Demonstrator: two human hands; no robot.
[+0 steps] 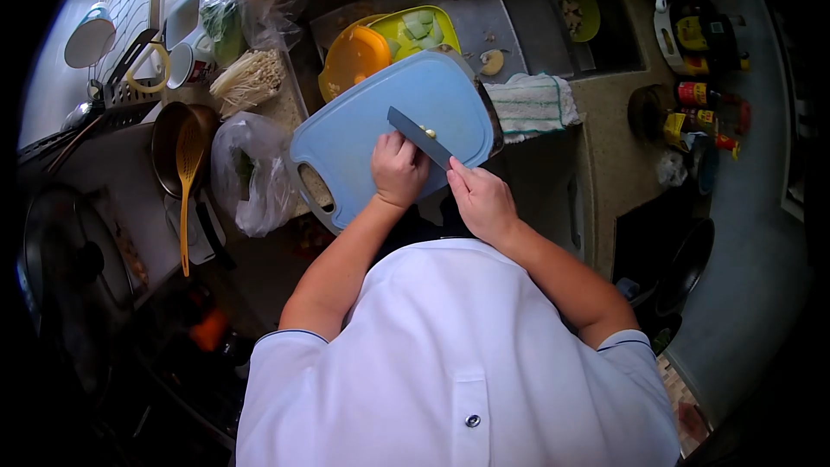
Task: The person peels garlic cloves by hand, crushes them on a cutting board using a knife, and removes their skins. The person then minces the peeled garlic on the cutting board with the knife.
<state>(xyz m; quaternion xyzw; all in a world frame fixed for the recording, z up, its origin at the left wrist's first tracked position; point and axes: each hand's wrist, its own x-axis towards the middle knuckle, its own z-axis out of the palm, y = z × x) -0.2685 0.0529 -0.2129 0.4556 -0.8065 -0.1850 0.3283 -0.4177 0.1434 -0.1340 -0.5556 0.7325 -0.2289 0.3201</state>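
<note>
A kitchen knife (418, 137) lies slantwise over the blue cutting board (354, 134), its blade pointing up and to the left. My right hand (484, 205) is closed round its handle. Just left of the blade, my left hand (399, 169) rests on the board with its fingers curled under. Whatever those fingers hold, if anything, is hidden. Small pale yellow pieces, perhaps garlic (430, 132), sit on the far side of the blade.
Behind the board, a sink (510, 13) holds an orange bowl (359, 54) and a green dish (445, 28) of pale green chunks. A towel (529, 104) lies to the right. Enoki mushrooms (248, 79), a plastic bag (251, 195) and a pan with a yellow slotted spoon (188, 160) are left.
</note>
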